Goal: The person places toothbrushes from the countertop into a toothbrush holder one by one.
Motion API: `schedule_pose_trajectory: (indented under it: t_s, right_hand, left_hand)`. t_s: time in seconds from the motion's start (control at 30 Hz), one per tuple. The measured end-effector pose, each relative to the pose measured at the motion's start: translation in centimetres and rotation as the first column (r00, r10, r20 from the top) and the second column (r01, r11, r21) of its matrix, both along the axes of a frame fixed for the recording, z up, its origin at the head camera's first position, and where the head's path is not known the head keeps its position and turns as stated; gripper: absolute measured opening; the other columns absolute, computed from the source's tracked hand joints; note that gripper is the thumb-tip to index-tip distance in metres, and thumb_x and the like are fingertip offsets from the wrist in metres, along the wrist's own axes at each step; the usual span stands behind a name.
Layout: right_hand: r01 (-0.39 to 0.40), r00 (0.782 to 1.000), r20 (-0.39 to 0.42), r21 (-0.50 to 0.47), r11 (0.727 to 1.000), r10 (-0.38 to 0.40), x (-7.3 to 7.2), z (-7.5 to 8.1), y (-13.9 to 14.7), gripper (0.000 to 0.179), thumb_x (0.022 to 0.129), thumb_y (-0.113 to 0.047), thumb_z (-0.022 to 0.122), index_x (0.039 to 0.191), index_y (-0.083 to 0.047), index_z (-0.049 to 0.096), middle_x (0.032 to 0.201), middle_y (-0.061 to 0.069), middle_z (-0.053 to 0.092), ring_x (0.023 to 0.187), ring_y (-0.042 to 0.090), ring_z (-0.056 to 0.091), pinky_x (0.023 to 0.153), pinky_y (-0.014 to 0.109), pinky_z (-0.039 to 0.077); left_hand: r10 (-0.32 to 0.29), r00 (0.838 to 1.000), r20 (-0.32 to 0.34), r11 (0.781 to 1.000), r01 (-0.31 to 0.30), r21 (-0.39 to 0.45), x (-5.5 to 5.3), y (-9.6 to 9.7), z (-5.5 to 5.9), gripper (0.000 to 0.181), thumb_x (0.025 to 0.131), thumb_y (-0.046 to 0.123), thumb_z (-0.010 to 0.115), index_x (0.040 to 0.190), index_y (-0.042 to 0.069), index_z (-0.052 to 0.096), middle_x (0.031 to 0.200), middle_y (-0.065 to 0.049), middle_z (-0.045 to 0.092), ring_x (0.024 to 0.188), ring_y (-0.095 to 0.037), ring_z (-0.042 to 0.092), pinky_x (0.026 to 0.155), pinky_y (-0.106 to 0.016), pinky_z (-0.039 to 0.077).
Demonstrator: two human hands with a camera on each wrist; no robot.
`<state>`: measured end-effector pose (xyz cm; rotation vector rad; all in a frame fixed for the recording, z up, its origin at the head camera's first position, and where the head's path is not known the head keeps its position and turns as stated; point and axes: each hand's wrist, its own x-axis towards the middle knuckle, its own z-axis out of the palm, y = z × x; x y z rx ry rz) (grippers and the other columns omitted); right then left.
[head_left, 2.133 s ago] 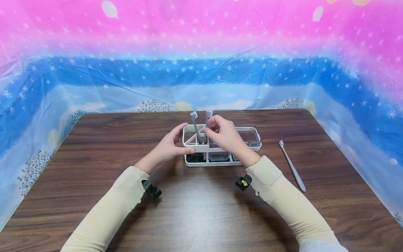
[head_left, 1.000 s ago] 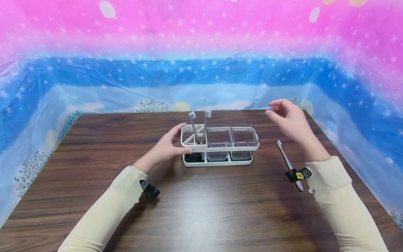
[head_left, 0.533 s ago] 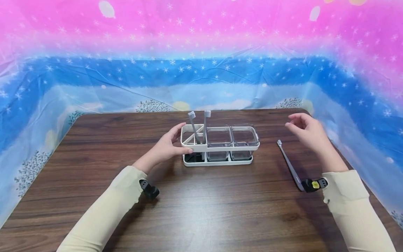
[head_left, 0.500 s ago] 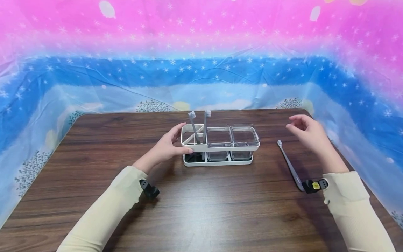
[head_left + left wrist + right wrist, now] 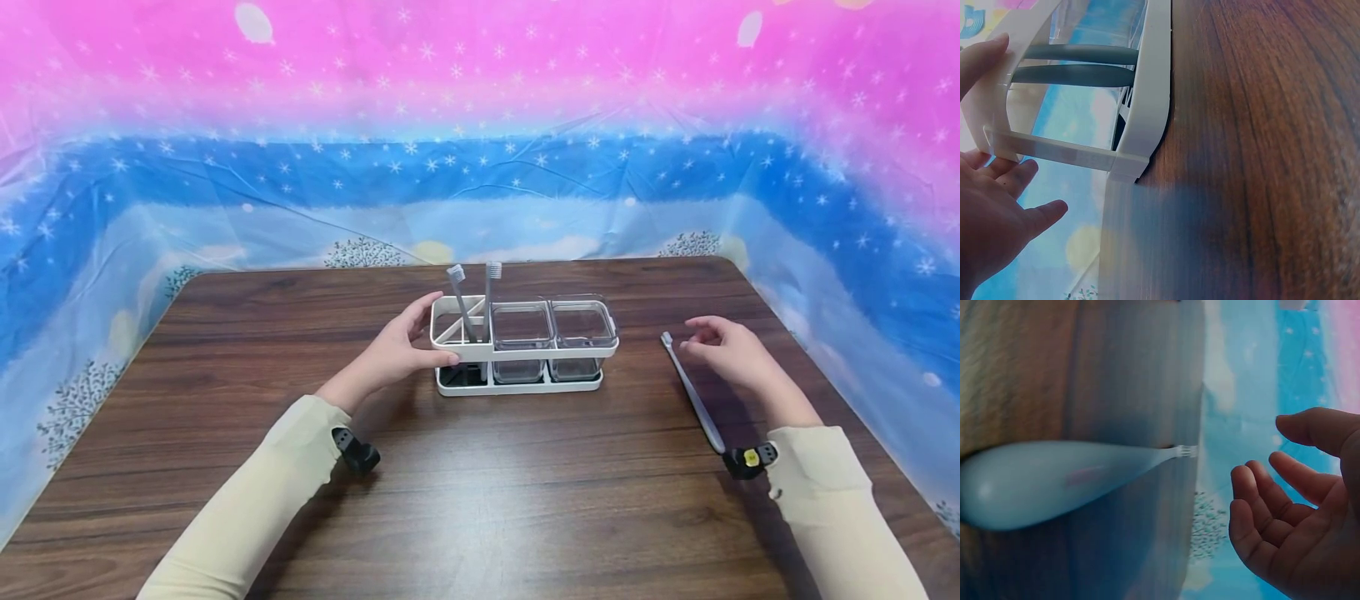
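My left hand (image 5: 393,350) grips the left end of a white toothbrush holder (image 5: 555,353), thumb on the front of its upper rim and fingers round the side. Two grey toothbrushes, one leaning left (image 5: 461,300) and one nearly upright (image 5: 491,287), stand in its left section, heads up. In the left wrist view their handles (image 5: 1079,75) show between the holder's two tiers. My right hand (image 5: 731,354) hovers beside a third grey toothbrush (image 5: 693,396) lying on the table. In the right wrist view its fingers (image 5: 1260,487) are loosely bent, thumb apart, with nothing between them.
Two clear square cups (image 5: 521,325) sit in the holder's middle and right sections. The brown wooden table (image 5: 465,483) ends at a back edge, where a printed pink and blue cloth (image 5: 480,167) hangs behind and along the sides.
My right hand let go of the nearly upright toothbrush, moved right, then came down beside the toothbrush on the table. My left hand stays on the holder.
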<state>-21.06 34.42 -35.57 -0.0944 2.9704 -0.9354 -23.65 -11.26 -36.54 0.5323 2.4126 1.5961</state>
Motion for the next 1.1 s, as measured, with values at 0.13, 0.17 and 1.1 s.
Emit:
schedule_pose_trajectory:
  t_s: [0.13, 0.17, 1.1]
  right_hand:
    - [0.004, 0.998, 0.061, 0.031, 1.0, -0.006, -0.2, -1.0, 0.2, 0.051, 0.093, -0.02, 0.06, 0.133, 0.008, 0.046, 0.109, 0.027, 0.059, 0.096, 0.035, 0.059, 0.073, 0.039, 0.049]
    - [-0.001, 0.997, 0.074, 0.046, 0.999, -0.002, -0.3, -1.2, 0.3, 0.052, 0.092, -0.02, 0.06, 0.134, 0.009, 0.045, 0.11, 0.028, 0.059, 0.095, 0.036, 0.059, 0.073, 0.042, 0.05]
    - [-0.079, 0.964, 0.26, 0.109, 0.991, 0.049, -0.7, -2.8, 0.3, 0.057, 0.087, -0.015, 0.065, 0.13, 0.017, 0.045, 0.082, 0.015, 0.062, 0.066, 0.019, 0.058, 0.056, 0.033, 0.05]
  left_hand:
    - [-0.007, 1.0, 0.002, 1.0, 0.007, 0.006, -0.1, 0.0, -0.1, 0.096, 0.078, 0.017, 0.081, 0.154, 0.017, 0.022, 0.155, -0.013, 0.03, 0.142, -0.031, 0.029, 0.116, -0.047, 0.026]
    - [-0.007, 1.0, 0.002, 1.0, 0.007, 0.007, -0.1, 0.0, -0.1, 0.096, 0.078, 0.017, 0.081, 0.154, 0.017, 0.022, 0.155, -0.013, 0.03, 0.143, -0.031, 0.029, 0.116, -0.047, 0.026]
    - [-0.002, 1.0, 0.004, 1.0, 0.002, 0.03, -0.1, 0.0, -0.3, 0.095, 0.079, 0.014, 0.08, 0.154, 0.016, 0.022, 0.153, -0.014, 0.032, 0.142, -0.031, 0.03, 0.116, -0.046, 0.027]
